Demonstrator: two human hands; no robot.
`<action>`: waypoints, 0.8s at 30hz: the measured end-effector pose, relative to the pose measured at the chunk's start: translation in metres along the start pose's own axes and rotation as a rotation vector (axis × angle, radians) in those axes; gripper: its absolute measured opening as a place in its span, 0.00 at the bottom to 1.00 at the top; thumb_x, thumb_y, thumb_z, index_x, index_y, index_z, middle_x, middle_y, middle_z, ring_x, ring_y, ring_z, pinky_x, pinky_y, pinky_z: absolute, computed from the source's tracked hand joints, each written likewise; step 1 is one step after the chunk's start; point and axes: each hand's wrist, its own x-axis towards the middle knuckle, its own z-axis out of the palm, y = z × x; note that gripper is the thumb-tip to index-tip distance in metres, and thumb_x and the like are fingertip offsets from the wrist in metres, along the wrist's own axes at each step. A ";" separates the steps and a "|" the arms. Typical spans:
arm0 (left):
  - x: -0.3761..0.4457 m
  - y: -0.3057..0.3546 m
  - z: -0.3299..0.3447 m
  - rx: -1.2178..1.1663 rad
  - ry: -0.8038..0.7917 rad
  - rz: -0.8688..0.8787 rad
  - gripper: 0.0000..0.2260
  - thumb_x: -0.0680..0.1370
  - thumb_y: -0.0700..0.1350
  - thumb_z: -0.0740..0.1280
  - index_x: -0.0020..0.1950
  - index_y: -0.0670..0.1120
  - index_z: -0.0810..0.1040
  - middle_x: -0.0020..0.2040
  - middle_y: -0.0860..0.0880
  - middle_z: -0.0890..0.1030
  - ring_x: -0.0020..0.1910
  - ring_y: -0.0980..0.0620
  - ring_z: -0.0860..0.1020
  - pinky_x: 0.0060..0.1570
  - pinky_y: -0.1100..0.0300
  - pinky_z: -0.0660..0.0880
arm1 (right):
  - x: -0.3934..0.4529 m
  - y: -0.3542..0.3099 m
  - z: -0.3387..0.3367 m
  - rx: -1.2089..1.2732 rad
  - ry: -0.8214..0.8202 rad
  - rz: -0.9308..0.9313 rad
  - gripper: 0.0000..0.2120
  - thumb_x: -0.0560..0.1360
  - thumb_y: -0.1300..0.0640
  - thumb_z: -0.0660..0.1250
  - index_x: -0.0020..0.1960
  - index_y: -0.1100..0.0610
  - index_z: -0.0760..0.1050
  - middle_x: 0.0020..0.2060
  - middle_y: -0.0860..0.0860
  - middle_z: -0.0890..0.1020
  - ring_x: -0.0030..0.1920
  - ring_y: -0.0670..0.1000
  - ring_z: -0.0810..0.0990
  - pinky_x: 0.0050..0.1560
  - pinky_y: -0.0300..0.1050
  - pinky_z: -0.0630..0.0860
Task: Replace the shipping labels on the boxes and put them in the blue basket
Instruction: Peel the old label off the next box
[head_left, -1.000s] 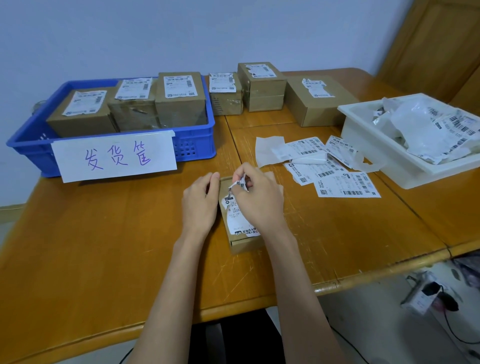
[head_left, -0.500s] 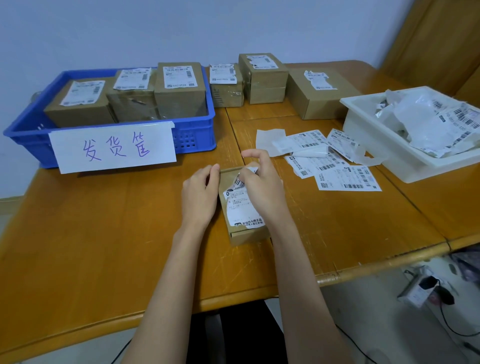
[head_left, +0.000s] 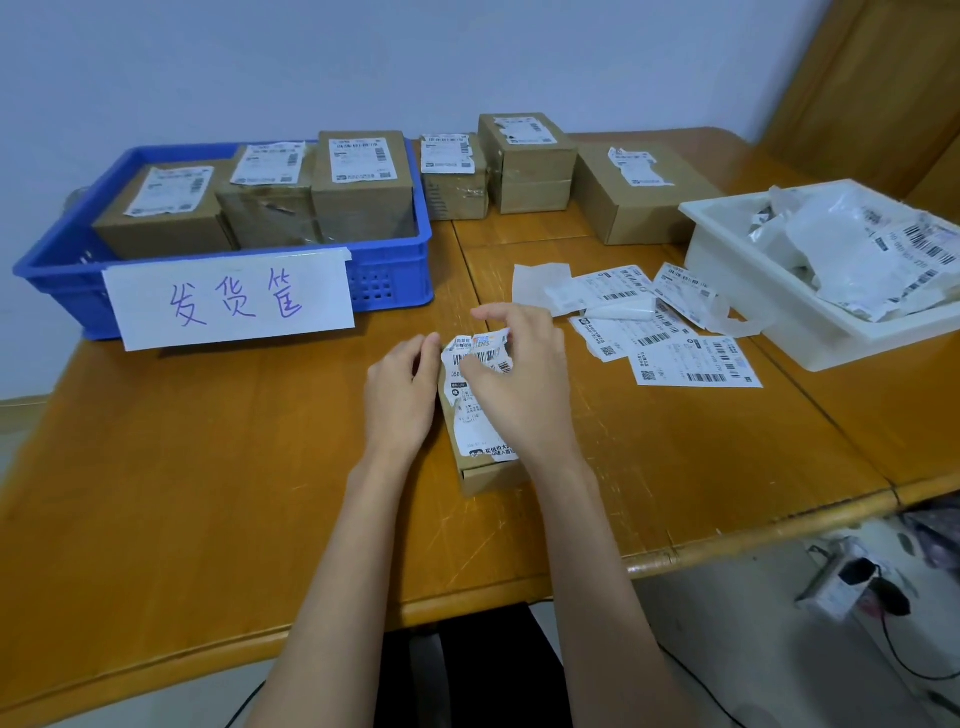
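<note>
A small cardboard box (head_left: 488, 475) lies on the table in front of me with a torn white shipping label (head_left: 475, 358) on its top. My right hand (head_left: 519, 384) pinches the label's loosened upper part, which stands curled up from the box. My left hand (head_left: 402, 395) rests against the box's left side with fingers loosely bent, steadying it. The blue basket (head_left: 395, 280) stands at the back left with a handwritten paper sign on its front and three labelled boxes (head_left: 363, 176) inside.
Three more labelled boxes (head_left: 524, 156) stand at the back centre. Loose fresh labels (head_left: 691, 364) and backing paper lie right of my hands. A white tray (head_left: 753, 291) of crumpled old labels sits at the far right. The table's front edge runs below my forearms.
My right hand has pulled the label's top end further off the box, and more of the printed label now stands free. The left hand stays at the box's side.
</note>
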 end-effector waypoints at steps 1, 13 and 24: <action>0.000 -0.001 -0.001 -0.002 -0.002 0.006 0.17 0.84 0.48 0.58 0.40 0.43 0.77 0.36 0.46 0.79 0.36 0.47 0.75 0.35 0.51 0.68 | -0.002 -0.001 0.002 -0.104 0.002 -0.100 0.18 0.69 0.59 0.68 0.57 0.47 0.77 0.56 0.42 0.72 0.61 0.45 0.66 0.65 0.48 0.66; -0.001 0.002 -0.002 -0.001 -0.003 0.029 0.19 0.84 0.47 0.58 0.36 0.41 0.73 0.31 0.45 0.74 0.31 0.54 0.67 0.33 0.58 0.63 | -0.008 0.005 0.011 -0.319 0.138 -0.171 0.06 0.70 0.62 0.66 0.41 0.53 0.79 0.40 0.48 0.73 0.52 0.50 0.68 0.52 0.46 0.67; -0.001 0.003 -0.001 0.004 0.003 0.016 0.18 0.84 0.49 0.58 0.33 0.50 0.71 0.32 0.50 0.76 0.31 0.56 0.71 0.30 0.67 0.64 | -0.004 0.004 0.003 -0.023 0.172 0.026 0.09 0.73 0.66 0.67 0.38 0.55 0.79 0.49 0.48 0.70 0.55 0.48 0.68 0.54 0.35 0.66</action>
